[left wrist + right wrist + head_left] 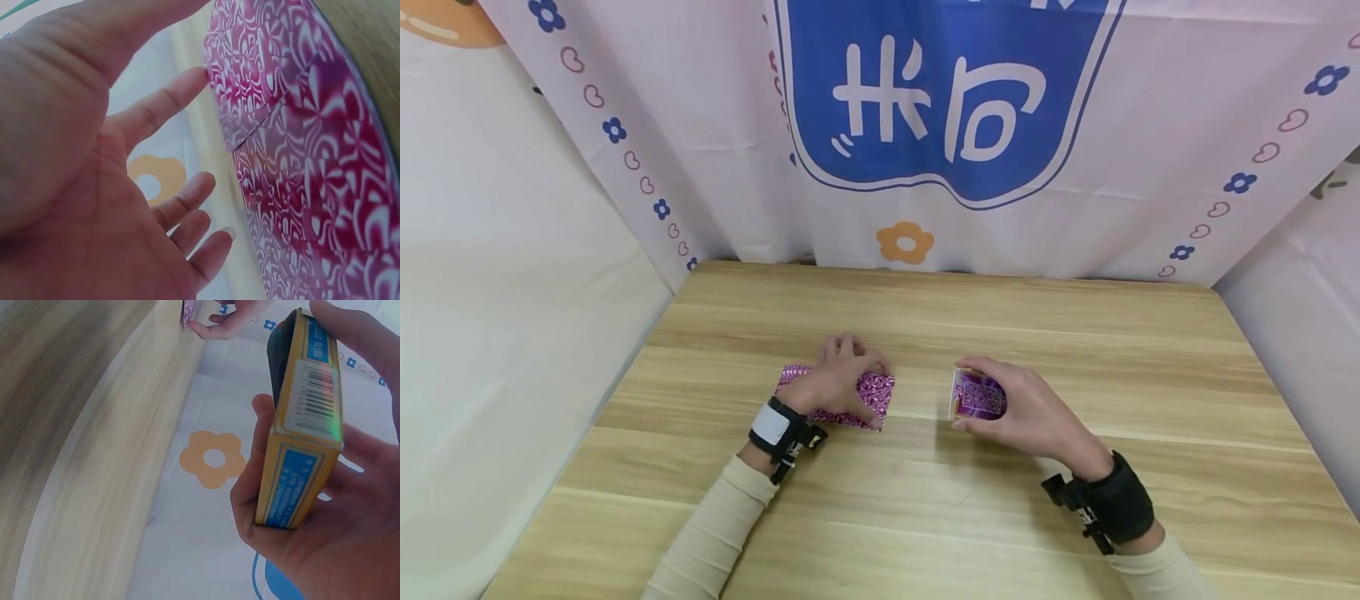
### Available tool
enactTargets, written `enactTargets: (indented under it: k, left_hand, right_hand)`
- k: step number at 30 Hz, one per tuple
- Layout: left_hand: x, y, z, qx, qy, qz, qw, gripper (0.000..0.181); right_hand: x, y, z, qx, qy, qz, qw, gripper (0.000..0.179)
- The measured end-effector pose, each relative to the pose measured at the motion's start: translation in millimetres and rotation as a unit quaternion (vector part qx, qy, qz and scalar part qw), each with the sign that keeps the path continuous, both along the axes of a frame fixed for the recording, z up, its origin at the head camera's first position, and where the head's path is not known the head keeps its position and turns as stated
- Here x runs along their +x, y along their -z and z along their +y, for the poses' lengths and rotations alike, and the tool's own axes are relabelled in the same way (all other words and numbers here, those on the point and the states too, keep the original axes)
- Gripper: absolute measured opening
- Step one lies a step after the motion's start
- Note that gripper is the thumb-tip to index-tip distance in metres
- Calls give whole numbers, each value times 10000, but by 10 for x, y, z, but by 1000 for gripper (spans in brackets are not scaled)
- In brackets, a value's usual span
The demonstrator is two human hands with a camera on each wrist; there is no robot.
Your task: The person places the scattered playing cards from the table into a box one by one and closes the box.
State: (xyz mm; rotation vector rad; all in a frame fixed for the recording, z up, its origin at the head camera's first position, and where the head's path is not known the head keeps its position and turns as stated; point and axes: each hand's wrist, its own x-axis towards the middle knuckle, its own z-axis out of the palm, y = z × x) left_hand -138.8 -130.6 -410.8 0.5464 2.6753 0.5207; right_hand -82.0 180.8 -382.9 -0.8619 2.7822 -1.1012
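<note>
My left hand (835,385) lies over magenta-and-white patterned cards (878,393) on the table, which look like playing cards. Seen from the left wrist, the cards (300,181) overlap along a slanting line. A nearly straight index finger touches their edge, the thumb reaches across, and the other fingers curl loosely. To the right, my right hand (1033,410) grips a small card box (979,395) between thumb and fingers. From above the box's face is purple; the right wrist view shows its yellow-and-blue narrow sides and a barcode (314,395).
A wood-grain table (880,517) spreads under both hands. Behind it hangs a white curtain (715,175) with a blue emblem and an orange flower (886,243). Pale cloth (497,292) stands along the left side. Each wrist wears a black strap with a small camera.
</note>
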Motion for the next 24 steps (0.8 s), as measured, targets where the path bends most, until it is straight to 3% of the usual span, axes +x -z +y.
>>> enactTargets:
  k: [6, 12, 14, 19, 24]
  left_hand:
    - [1, -29, 40, -30, -47, 103, 9999, 82]
    - [6, -58, 12, -230, 307, 82, 9992, 85]
    - [3, -78, 4, -94, 506, 9, 9987, 73]
    - [-8, -168, 15, 532, 909, -98, 9944, 24]
    - [33, -246, 59, 1074, 759, -62, 9913, 30]
  right_hand:
    - [3, -3, -5, 35, 13, -37, 10000, 77]
    - [1, -8, -3, 54, 20, -37, 10000, 77]
    - [3, -6, -2, 41, 14, -22, 10000, 78]
    - [6, 1, -2, 32, 4, -14, 10000, 78]
    - [0, 11, -4, 26, 9, 6, 10000, 78]
